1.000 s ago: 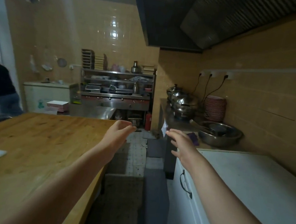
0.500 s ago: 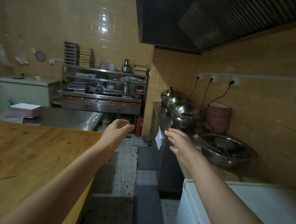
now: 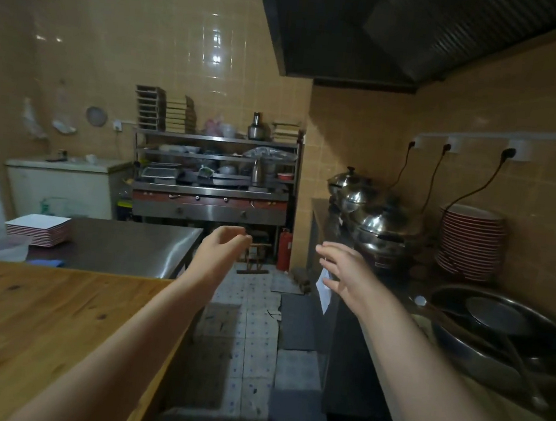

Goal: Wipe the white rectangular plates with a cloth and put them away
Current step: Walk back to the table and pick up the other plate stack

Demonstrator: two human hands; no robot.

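the person has walked further up the aisle, left hand (image 3: 223, 249) and right hand (image 3: 342, 272) loose and empty, bringing the stack of white plates (image 3: 38, 229) on the steel table (image 3: 130, 247) nearer, wiping seemingly not yet begun.

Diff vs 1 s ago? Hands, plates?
The camera wearer has walked forward along the aisle: the stack of white rectangular plates on the steel table now looks nearer, and the white cabinet on the right has left the view. Nothing taken hold of or let go. Left hand and right hand stay raised ahead, empty; plates untouched.
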